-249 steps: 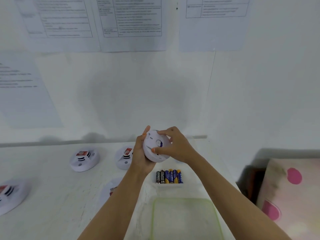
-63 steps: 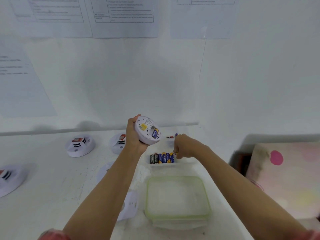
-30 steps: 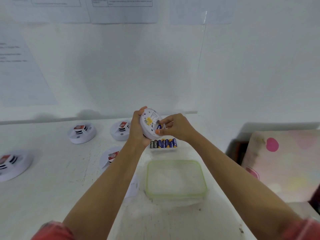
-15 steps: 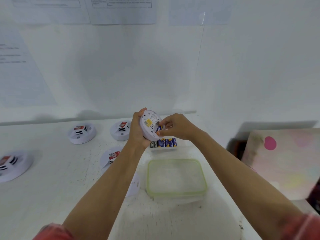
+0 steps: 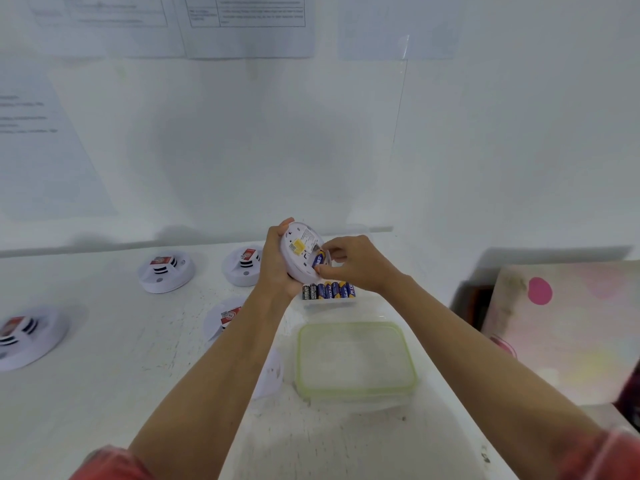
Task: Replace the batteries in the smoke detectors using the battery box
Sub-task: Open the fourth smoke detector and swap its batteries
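Thumb and index fingertips [image 5: 323,270] of the right hand [image 5: 358,265] pinch a blue-and-gold cylindrical battery [image 5: 318,260] at the back face of a round white plastic smoke detector [image 5: 297,252]. The left hand [image 5: 275,268] grips the detector by its rim, fingers curled, holding it tilted above the white table [image 5: 121,358]. Just below stands the clear plastic battery box [image 5: 330,303]; a green-rimmed clear lid [image 5: 356,358] lies nearer the person.

Tilted white smoke detector [image 5: 298,252], blue battery [image 5: 318,260] at its back, above battery box [image 5: 329,304]
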`<action>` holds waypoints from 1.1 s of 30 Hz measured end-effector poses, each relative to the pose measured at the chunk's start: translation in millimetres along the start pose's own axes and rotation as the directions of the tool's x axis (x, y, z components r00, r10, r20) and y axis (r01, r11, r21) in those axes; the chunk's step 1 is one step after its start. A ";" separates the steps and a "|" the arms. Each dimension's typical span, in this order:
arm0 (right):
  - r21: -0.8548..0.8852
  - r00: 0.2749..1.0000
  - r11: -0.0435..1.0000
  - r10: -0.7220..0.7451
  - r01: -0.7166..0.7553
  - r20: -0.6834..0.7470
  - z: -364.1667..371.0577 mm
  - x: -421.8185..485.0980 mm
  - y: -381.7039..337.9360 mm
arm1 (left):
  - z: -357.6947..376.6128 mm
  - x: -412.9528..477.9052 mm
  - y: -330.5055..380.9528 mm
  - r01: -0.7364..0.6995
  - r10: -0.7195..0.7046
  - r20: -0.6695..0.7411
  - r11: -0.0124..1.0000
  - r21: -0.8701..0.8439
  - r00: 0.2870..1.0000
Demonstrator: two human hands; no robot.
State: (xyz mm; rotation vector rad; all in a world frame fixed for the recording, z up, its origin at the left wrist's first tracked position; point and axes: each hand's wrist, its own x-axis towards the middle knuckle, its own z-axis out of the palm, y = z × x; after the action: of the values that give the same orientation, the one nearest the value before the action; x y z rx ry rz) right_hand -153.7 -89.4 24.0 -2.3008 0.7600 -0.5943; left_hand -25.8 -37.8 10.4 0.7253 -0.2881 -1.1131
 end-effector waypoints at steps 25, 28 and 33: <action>0.312 0.958 0.905 0.274 -0.288 0.091 -5.3 22.8 13.7 | 20.4 -3.2 -9.4 0.046 -0.042 -0.036 0.992 0.119 0.998; 0.316 0.958 0.907 0.284 -0.279 0.031 -13.8 26.5 13.1 | 24.7 -3.0 -9.6 0.010 -0.004 -0.049 0.992 0.124 0.999; 0.245 0.952 0.927 0.303 -0.284 -0.044 -15.5 28.3 11.0 | 28.2 1.8 -10.8 -0.017 0.027 -0.074 0.992 0.125 0.997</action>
State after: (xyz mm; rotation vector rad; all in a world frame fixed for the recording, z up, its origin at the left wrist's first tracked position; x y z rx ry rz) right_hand -145.9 -121.3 33.2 -1.9079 0.9954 -0.6065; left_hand -48.2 -52.9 23.8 0.8714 -0.3027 -1.0508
